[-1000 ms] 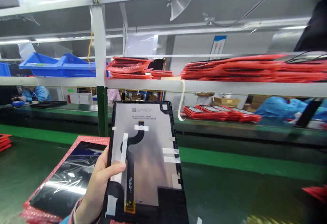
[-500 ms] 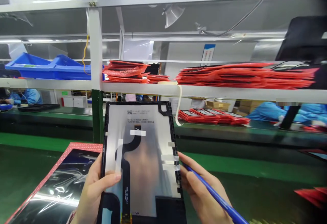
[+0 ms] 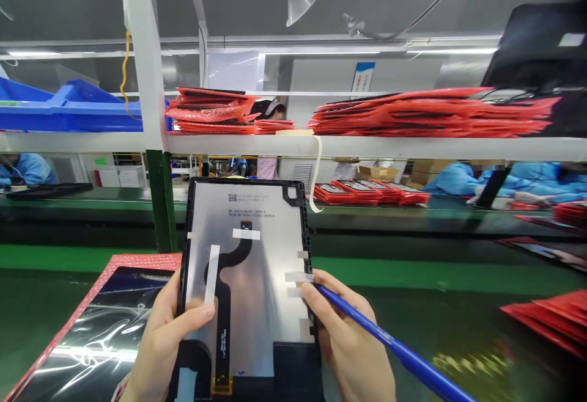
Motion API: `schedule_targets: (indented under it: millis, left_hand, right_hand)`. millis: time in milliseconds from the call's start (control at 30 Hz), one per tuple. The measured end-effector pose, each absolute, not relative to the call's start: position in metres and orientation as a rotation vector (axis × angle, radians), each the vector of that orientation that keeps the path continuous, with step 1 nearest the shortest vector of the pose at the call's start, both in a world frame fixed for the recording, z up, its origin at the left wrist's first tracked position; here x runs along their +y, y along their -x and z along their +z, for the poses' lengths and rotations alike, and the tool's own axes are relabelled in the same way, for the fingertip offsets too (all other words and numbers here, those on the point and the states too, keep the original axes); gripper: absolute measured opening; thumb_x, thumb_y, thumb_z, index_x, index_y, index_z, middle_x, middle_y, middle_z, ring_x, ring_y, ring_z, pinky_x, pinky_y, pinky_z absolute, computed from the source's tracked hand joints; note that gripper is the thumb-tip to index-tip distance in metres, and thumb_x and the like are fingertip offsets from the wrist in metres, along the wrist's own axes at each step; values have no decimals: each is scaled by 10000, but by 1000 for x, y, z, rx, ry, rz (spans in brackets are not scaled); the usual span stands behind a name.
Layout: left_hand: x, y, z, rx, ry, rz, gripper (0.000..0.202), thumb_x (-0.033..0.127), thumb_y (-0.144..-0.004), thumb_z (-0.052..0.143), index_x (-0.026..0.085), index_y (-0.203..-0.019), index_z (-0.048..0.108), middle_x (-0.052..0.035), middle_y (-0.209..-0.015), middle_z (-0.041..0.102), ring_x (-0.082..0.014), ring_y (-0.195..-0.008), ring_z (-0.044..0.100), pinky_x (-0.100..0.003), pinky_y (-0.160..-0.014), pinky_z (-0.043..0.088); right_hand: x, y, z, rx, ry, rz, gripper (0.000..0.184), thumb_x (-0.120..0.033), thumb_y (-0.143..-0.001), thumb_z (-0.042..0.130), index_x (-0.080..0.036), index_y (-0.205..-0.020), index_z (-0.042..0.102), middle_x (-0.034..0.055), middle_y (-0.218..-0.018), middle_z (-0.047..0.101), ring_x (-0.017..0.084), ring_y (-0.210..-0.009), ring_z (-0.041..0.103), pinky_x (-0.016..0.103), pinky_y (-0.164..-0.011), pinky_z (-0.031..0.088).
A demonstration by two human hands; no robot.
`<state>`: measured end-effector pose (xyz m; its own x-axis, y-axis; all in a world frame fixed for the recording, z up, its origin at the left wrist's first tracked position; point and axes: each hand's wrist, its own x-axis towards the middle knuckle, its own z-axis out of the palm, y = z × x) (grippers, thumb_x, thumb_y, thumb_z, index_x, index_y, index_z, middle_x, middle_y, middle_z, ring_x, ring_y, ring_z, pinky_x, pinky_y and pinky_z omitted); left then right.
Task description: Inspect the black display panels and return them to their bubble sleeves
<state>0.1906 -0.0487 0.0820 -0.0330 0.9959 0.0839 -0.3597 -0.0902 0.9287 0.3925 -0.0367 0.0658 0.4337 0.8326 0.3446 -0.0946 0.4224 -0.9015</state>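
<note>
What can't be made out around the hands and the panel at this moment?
All in the head view:
Front of the panel: turned away from the camera.
Lower end of the panel: cut off by the bottom edge.
Left hand: most fingers hidden behind the panel.
Far end of the blue tool in the right hand: cut off by the bottom edge.
Fine print: too small to read.
</note>
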Motion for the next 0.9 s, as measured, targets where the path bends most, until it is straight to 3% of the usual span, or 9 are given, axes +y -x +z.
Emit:
schedule_targets:
  millis: [100, 200, 400, 500, 600, 733, 900]
  left_hand:
    - [-48, -191, 88, 845, -916, 1451, 718, 241, -618, 806, 209, -1306, 605, 59, -524, 561, -116, -482, 511, -212, -522, 430]
    - [-46, -192, 90, 830, -880, 1477, 715, 223, -584, 808, 193, -1275, 623, 44, -561, 596, -116, -515, 536, -206, -545, 453]
    - [-45, -191, 88, 836, -928, 1459, 646, 232, -592, 819, 203, -1215, 652, 50, -552, 598, -102, -502, 527, -185, -520, 440]
    - [-47, -192, 89, 852, -987, 1491, 602, 240, -609, 806, 198, -1193, 664, 46, -563, 630, -106, -524, 556, -176, -527, 436]
    - [-49, -196, 89, 847, -1041, 1544, 571, 233, -616, 798, 200, -1174, 682, 54, -588, 648, -108, -573, 596, -182, -613, 483]
    - [-50, -198, 87, 845, -1045, 1558, 607, 240, -619, 796, 204, -1212, 672, 36, -674, 711, -108, -566, 610, -186, -599, 499]
    - [-49, -196, 85, 871, -1088, 1548, 670, 256, -628, 791, 204, -1277, 635, 22, -677, 726, -131, -595, 639, -207, -626, 507]
  right_hand:
    - [-41, -394, 64, -883, 851, 897, 302, -448, -639, 850, -229, -840, 799, 37, -696, 751, 207, -628, 686, 272, -584, 569]
    - [-42, -394, 63, -903, 816, 928, 244, -417, -656, 857, -239, -816, 809, 28, -676, 755, 195, -620, 682, 252, -581, 553]
    - [-36, -388, 66, -817, 686, 1009, 205, -404, -615, 885, -267, -744, 803, -25, -532, 656, 120, -446, 521, 220, -444, 452]
    - [-34, -390, 65, -890, 736, 963, 243, -452, -650, 849, -224, -695, 779, -27, -490, 578, 110, -434, 438, 221, -386, 356]
    - [-33, -393, 61, -962, 826, 871, 274, -465, -703, 804, -206, -648, 732, -25, -507, 552, 111, -456, 421, 227, -392, 333]
    - [-32, -395, 56, -981, 853, 860, 356, -483, -762, 734, -209, -558, 630, -54, -463, 415, 91, -401, 289, 242, -358, 269]
    - [-31, -394, 58, -1022, 863, 804, 349, -494, -765, 699, -208, -582, 616, -41, -513, 430, 113, -462, 356, 248, -421, 352]
